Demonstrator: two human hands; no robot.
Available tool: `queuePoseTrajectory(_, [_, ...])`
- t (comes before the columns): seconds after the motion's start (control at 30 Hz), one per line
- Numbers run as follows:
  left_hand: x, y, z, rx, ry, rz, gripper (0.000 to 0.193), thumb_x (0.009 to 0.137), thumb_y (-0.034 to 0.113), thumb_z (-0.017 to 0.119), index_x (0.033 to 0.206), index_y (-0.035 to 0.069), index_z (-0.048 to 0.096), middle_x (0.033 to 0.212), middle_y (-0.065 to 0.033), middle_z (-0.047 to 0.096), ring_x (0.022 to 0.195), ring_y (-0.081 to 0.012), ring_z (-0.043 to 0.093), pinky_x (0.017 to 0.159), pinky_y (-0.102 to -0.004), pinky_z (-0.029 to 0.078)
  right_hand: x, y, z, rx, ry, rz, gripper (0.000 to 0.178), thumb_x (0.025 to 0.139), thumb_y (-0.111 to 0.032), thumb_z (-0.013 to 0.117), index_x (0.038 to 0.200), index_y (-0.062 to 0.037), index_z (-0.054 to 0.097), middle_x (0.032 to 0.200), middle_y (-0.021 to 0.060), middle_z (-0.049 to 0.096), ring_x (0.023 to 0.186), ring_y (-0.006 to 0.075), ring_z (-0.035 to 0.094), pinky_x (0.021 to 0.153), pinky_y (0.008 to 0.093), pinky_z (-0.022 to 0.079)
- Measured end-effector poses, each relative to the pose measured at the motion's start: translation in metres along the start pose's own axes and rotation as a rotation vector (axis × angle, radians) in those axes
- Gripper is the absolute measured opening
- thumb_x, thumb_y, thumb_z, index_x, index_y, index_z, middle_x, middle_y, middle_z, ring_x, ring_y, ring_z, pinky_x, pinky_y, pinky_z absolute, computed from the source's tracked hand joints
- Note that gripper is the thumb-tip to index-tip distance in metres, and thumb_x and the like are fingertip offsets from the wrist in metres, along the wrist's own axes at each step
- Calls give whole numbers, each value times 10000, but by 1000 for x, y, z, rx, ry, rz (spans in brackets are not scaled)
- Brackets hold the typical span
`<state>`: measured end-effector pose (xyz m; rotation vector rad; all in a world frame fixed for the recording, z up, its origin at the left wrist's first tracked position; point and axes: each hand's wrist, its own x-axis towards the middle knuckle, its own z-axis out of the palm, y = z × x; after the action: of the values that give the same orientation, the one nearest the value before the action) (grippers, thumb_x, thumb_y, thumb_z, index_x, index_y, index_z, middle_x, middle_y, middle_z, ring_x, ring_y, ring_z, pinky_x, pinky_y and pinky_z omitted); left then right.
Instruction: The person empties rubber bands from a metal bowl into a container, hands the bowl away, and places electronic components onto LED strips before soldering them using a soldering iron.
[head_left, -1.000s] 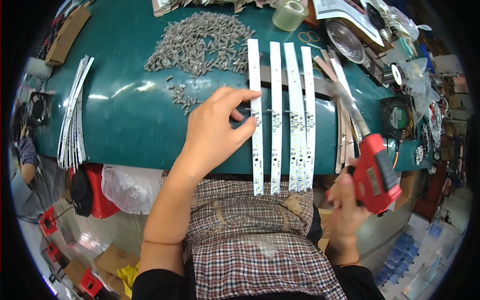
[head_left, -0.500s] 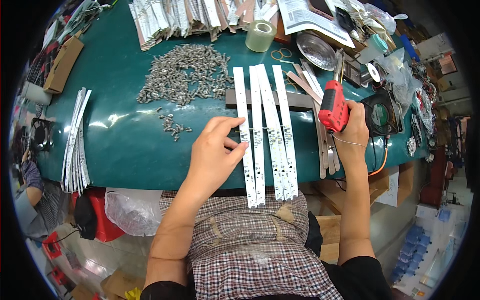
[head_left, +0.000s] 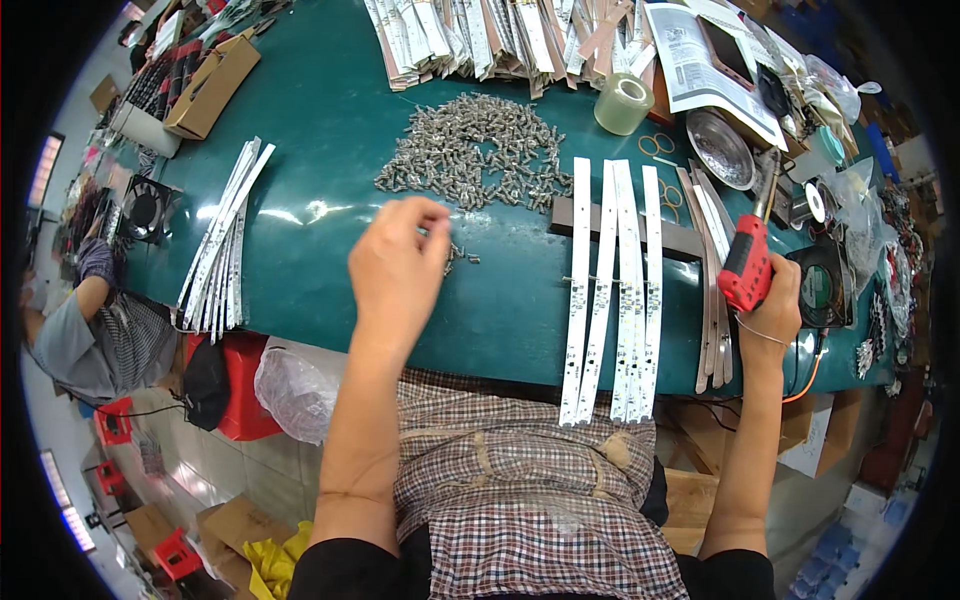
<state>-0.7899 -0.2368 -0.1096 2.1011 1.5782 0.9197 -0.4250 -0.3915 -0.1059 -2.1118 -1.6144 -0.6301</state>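
Observation:
My right hand [head_left: 775, 305] grips a red soldering gun [head_left: 745, 265], its metal tip pointing away from me. My left hand [head_left: 395, 265] is raised over the table, its fingers curled in toward the thumb. Whether something small sits between those fingertips cannot be made out. Just beside it lie a few loose small metal parts [head_left: 465, 257], partly covered by the hand. Between my two hands, several white LED circuit strips [head_left: 575, 310] lie side by side across a dark bar [head_left: 680, 240], their near ends reaching over the table edge. Beyond the left hand spreads a heap of small metal parts [head_left: 470, 150].
More strips lie in a bundle [head_left: 225, 240] at the left and a large pile [head_left: 500, 40] at the back. A tape roll [head_left: 623, 103], a metal bowl [head_left: 720, 150], a solder spool [head_left: 813, 203] and a small fan [head_left: 825, 285] stand at the right. Another person [head_left: 100, 330] sits at far left.
My left hand has left the leftmost strip and moved left toward the loose metal parts. The view has swung left, shifting the table rightward. My right hand keeps hold of the soldering gun.

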Motion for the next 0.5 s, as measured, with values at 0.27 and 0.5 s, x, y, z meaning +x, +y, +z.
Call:
queuePoseTrajectory(0.27, [32,-23,-2,60,-73,35,57,788,128,717,818,103,676,806,-35,636,707,-195,632,644,-338,493,-4,14,-52,97,355,82,360,837,10,696,1153,3,523,984,88,591,878,199,586,792,300,480])
queuePoseTrajectory(0.5, [53,-27,6,31,-207,104,60,777,124,720,818,104,682,800,-48,624,775,-214,625,693,-355,491,-7,14,-112,581,528,524,355,851,28,694,1170,19,539,1008,55,573,910,128,571,801,268,482])
